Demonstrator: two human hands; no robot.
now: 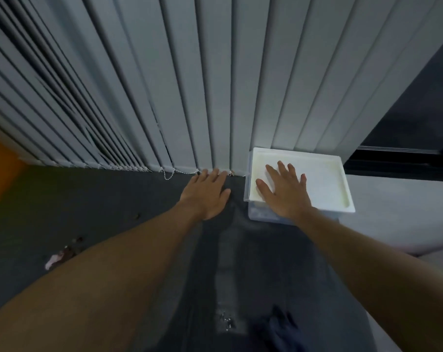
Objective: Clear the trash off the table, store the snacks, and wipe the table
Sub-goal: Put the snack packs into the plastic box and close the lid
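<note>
A clear plastic storage box with a white lid (324, 181) stands on the dark floor against the vertical blinds. My right hand (285, 193) lies flat on the lid's near left part, fingers spread and straight. My left hand (206, 194) is stretched out flat just left of the box, over the dark floor, fingers straight and reaching toward the foot of the blinds, holding nothing. What is inside the box is hidden by the lid. No table is in view.
Grey vertical blinds (164, 85) fill the back, with a bead chain (169, 175) at their foot. A crumpled pinkish scrap (54, 260) lies on the dark floor (101, 199) at left. A dark window frame (398, 158) sits at right.
</note>
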